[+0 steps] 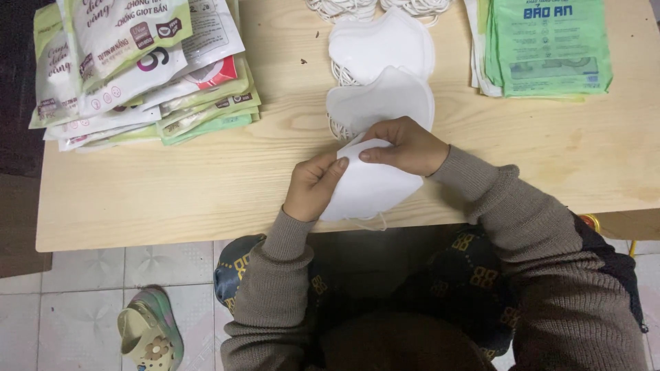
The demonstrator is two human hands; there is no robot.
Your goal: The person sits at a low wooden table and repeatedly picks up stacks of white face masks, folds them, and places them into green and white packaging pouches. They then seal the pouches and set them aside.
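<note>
— While both hands grip that white face mask (pixel 371 189) at the near table edge (pixel 172 220), where do the fingers sit?

— Left hand (pixel 313 185) pinches its left side, thumb on top; right hand (pixel 405 145) pinches the far edge, fingers curled together.

— How would you handle it well?

— I'd keep the pinches light at the fold, so it stays flat, clear of the mask stack (pixel 381 75) just beyond. The pouches (pixel 137 69) lie far left, green packets (pixel 550 45) far right.

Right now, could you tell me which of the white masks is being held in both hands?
The nearest white mask, at the table's front edge; the other two lie untouched farther back.
</note>
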